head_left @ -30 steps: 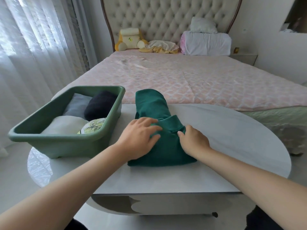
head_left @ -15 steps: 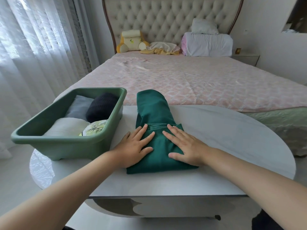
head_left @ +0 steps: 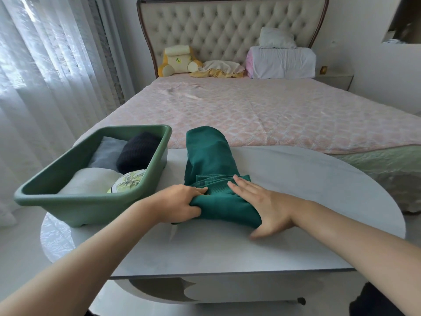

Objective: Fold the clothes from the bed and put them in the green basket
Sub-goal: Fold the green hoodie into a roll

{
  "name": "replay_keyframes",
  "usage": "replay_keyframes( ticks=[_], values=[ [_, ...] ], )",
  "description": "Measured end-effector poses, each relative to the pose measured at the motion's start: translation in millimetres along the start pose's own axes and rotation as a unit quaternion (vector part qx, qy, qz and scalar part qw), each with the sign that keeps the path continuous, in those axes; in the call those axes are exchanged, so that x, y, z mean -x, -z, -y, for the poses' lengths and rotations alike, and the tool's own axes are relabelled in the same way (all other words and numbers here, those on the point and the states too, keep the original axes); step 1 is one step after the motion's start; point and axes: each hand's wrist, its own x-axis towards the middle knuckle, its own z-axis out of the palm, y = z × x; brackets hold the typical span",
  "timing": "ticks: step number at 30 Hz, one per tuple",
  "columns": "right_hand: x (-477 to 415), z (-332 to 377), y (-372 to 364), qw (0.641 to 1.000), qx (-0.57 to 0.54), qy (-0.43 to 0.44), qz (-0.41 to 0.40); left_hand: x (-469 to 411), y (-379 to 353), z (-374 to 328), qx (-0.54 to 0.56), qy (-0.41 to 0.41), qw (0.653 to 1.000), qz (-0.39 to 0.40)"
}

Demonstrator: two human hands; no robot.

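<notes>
A dark green garment (head_left: 209, 160), partly folded, lies on the white oval table (head_left: 307, 179) with its far end reaching the bed edge. My left hand (head_left: 180, 206) grips the near left edge of the folded garment, fingers curled round the cloth. My right hand (head_left: 266, 206) lies on the garment's right side with straight fingers on top and the thumb down by the near right corner. The green basket (head_left: 86, 201) stands on the table just left of the garment and holds folded clothes: a grey piece, a dark knit, a white piece and a leaf-print one.
The bed (head_left: 273, 115) with a pink quilt lies beyond the table; a plush toy (head_left: 177, 60), a crumpled cream and yellow cloth (head_left: 218, 68) and pillows (head_left: 282, 61) sit at the headboard. Sheer curtains hang at the left. A nightstand (head_left: 335, 78) stands at the far right.
Both hands lay flat on top of the garment half a second ago. Now my left hand has slid to the left edge and curled round it, and my right hand has moved to the right side.
</notes>
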Motion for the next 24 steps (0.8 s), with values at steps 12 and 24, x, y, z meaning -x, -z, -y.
replay_keyframes(
  ticks=[12, 24],
  values=[
    [12, 7, 7, 0.897, -0.299, 0.067, -0.318, 25, 53, -27, 0.392, 0.136, 0.907, 0.073],
    [-42, 0, 41, 0.813, -0.512, -0.236, -0.144, -2, 66, -52, -0.122, 0.023, 0.951, -0.285]
  ],
)
